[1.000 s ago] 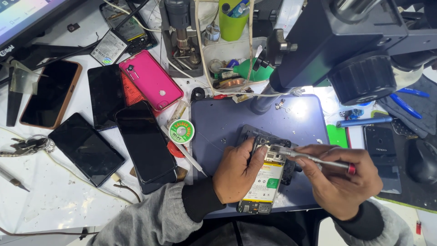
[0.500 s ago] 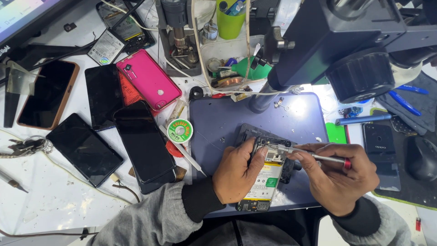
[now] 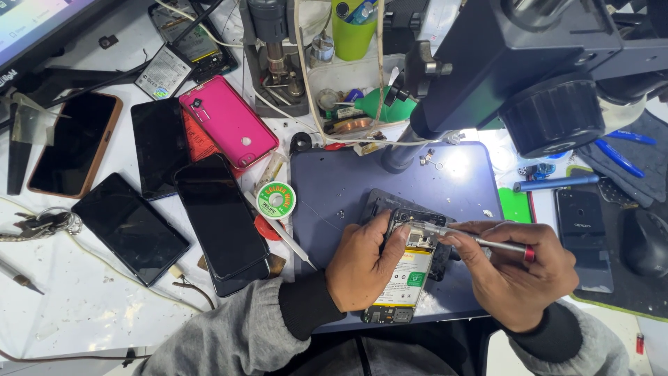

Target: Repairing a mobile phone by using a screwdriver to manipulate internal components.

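An opened phone [image 3: 407, 271] with its back off lies on a dark blue work mat [image 3: 334, 188], its yellow-labelled battery showing. My left hand [image 3: 365, 261] grips the phone's left edge and holds it down. My right hand [image 3: 511, 268] holds a slim metal screwdriver [image 3: 480, 240] with a red ring near its end. The tool's tip rests on the upper part of the phone's board, near my left thumb. A dark holder plate [image 3: 379, 202] lies under the phone's top end.
A black microscope [image 3: 529, 63] hangs over the mat's back right. Several phones lie to the left, among them a pink one [image 3: 228, 122] and black ones [image 3: 221, 223]. A green solder spool [image 3: 276, 200], tweezers [image 3: 282, 233], keys [image 3: 38, 224] and a blue pen [image 3: 557, 183] lie around.
My hands have shifted only slightly on the phone. The screwdriver stays at the top of the board.
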